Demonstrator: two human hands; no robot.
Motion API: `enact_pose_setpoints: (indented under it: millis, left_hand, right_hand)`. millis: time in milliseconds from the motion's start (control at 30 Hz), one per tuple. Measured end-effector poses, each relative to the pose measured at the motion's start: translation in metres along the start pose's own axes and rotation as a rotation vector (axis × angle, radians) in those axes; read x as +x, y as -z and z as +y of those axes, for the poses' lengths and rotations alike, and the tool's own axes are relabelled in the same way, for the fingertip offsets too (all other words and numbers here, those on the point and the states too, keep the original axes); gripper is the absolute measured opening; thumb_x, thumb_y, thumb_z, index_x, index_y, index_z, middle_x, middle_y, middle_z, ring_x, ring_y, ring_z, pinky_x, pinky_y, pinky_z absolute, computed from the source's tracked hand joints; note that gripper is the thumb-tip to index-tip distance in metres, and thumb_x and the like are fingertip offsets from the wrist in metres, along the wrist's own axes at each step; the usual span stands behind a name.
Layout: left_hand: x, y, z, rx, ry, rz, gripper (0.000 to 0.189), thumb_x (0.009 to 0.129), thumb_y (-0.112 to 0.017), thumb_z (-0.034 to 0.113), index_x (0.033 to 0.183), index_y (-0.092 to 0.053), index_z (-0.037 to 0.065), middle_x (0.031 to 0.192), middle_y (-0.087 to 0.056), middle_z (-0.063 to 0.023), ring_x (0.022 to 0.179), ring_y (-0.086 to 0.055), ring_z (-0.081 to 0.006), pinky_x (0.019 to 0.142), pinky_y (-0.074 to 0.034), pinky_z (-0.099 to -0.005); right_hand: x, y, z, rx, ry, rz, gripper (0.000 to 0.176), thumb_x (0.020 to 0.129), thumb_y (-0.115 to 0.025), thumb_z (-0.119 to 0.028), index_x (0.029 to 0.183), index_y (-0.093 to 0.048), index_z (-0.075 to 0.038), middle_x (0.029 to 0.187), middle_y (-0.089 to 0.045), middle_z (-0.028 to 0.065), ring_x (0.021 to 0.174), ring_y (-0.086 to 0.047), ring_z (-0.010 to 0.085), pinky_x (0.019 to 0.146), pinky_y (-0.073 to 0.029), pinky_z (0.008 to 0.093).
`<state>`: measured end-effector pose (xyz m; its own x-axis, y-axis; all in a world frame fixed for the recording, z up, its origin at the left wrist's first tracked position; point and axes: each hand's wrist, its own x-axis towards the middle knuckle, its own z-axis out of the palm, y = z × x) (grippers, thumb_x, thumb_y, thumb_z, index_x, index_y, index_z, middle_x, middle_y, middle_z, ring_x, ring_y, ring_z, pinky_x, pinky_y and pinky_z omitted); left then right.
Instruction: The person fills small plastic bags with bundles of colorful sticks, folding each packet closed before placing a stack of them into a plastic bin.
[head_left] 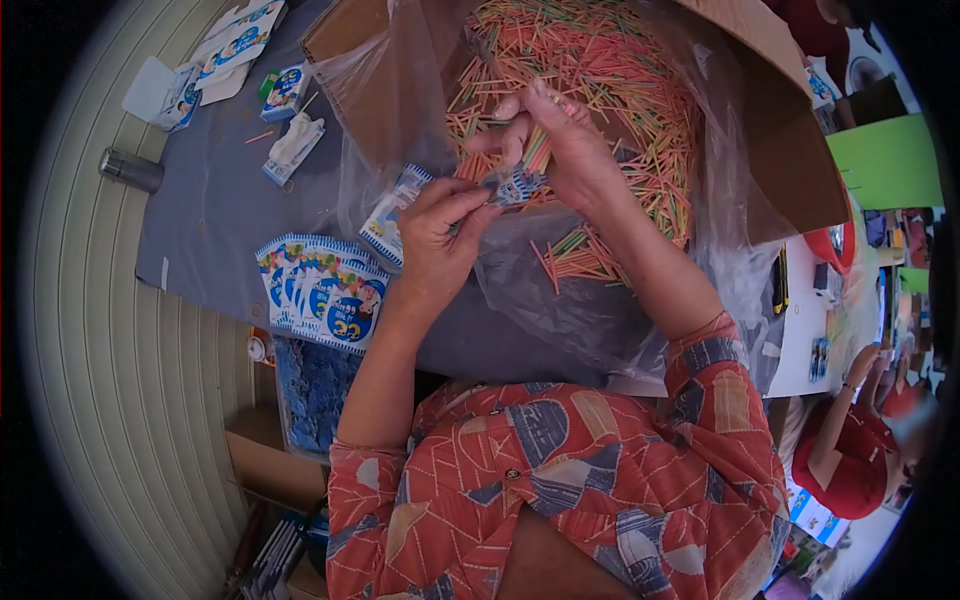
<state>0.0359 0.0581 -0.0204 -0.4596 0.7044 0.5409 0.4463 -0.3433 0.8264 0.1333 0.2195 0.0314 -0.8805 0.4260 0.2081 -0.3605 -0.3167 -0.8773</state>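
My left hand (pixel 445 228) pinches the edge of a small blue-and-white printed packet (pixel 517 187) between thumb and fingers. Right beside it, my right hand (pixel 572 145) is closed round a small bundle of thin coloured sticks (pixel 538 152), whose lower ends meet the packet's mouth. Both hands are over the near side of a cardboard box (pixel 785 160) lined with clear plastic. A large heap of pink, yellow and green sticks (pixel 640 90) fills the box. A blue-and-white carton (pixel 385 225) stands just left of my left hand.
Several flat printed packets (pixel 325 290) lie fanned at the table's left edge. Further back are small cartons (pixel 285 92), a white-topped packet (pixel 294 147) and a metal cylinder (pixel 131 170). Loose sticks (pixel 585 258) rest on the plastic liner. A person in red (pixel 845 455) sits at the right.
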Motion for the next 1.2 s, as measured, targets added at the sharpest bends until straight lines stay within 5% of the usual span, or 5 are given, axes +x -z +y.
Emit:
enact_pose_setpoints:
  millis: [600,833,1033,1133,1200]
  left_hand:
    - [-0.002,0.004,0.017,-0.832,0.517,0.048,0.032,0.085,-0.072,-0.002,0.116,-0.065,-0.002,0.102,-0.068,-0.0045,0.093,-0.064,-0.0120,0.084,-0.052,-0.0261]
    - [-0.071,0.078,0.066,0.094,0.332,-0.018,0.024,0.081,-0.068,-0.005,0.104,-0.064,-0.001,0.099,-0.065,-0.0120,0.095,-0.062,-0.0240,0.080,-0.048,-0.0321]
    - [-0.083,0.095,0.055,1.229,0.298,-0.128,0.028,0.080,-0.063,0.004,0.107,-0.065,0.005,0.108,-0.055,-0.0126,0.104,-0.048,-0.0329,0.091,-0.034,-0.0478]
    - [-0.083,0.098,0.045,1.262,0.326,-0.121,0.034,0.081,-0.063,0.005,0.114,-0.064,0.008,0.116,-0.051,-0.0130,0.111,-0.045,-0.0331,0.095,-0.029,-0.0514]
    - [-0.077,0.101,0.046,1.357,0.400,-0.086,0.038,0.081,-0.063,0.005,0.119,-0.063,0.009,0.118,-0.051,-0.0123,0.112,-0.045,-0.0330,0.095,-0.030,-0.0517]
  right_hand:
    - [-0.007,-0.049,-0.002,-0.274,0.202,-0.027,0.032,0.101,-0.051,-0.026,0.112,-0.066,0.000,0.106,-0.068,0.0108,0.101,-0.063,0.0160,0.091,-0.049,0.0319]
    - [-0.013,-0.031,-0.014,-0.802,0.313,-0.312,0.028,0.100,-0.051,-0.024,0.111,-0.069,-0.004,0.106,-0.066,0.0127,0.099,-0.063,0.0220,0.092,-0.048,0.0350]
    - [0.028,0.111,-0.047,-2.547,-0.272,0.292,0.033,0.086,-0.055,-0.012,0.117,-0.065,-0.015,0.140,-0.046,0.0128,0.131,-0.040,0.0318,0.101,-0.035,0.0572]
    - [0.032,0.180,-0.037,-2.811,0.283,0.238,0.039,0.084,-0.051,-0.019,0.120,-0.063,-0.009,0.123,-0.056,0.0142,0.125,-0.043,0.0338,0.101,-0.037,0.0484]
    - [0.074,0.228,-0.008,-2.683,0.087,0.381,0.039,0.082,-0.053,-0.017,0.118,-0.063,-0.007,0.123,-0.056,0.0148,0.126,-0.043,0.0318,0.101,-0.038,0.0479]
